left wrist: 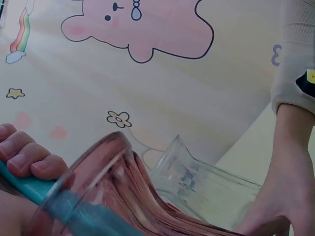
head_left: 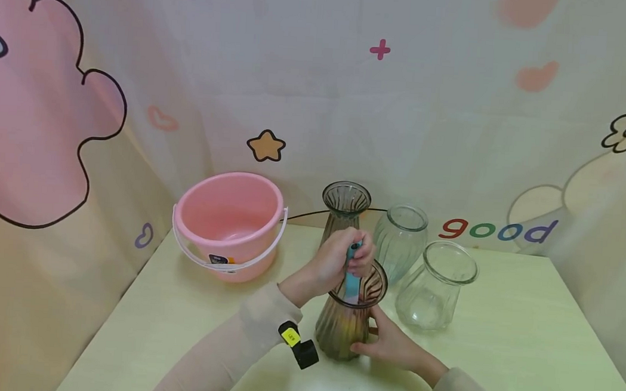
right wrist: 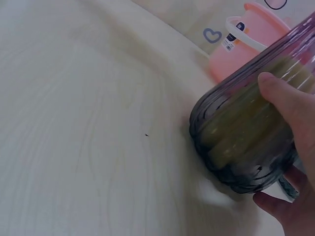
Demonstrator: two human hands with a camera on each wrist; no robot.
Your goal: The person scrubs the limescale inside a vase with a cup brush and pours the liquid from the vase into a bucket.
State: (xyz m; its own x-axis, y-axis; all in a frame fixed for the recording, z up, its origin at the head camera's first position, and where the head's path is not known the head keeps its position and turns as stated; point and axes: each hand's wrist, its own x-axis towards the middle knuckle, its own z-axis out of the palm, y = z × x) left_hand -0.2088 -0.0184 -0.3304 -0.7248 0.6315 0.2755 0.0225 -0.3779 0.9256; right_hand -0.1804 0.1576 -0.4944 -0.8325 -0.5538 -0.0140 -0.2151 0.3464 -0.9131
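Observation:
A smoky brown ribbed glass vase with a flared rim stands at the middle of the table, my right hand gripping its lower body from the right. Thumb and fingers of that hand lie around the glass in the right wrist view. Above the rim, my left hand is curled round the teal handle of a sponge brush, which goes down through the vase's mouth. Its yellowish head shows blurred through the glass. In the left wrist view, fingers wrap the teal handle.
A pink bucket with a white handle stands at the back left. Behind the held vase is another smoky vase. Two clear glass vases, a tall one and a wide-mouthed one, stand close on the right. A printed curtain hangs behind the table.

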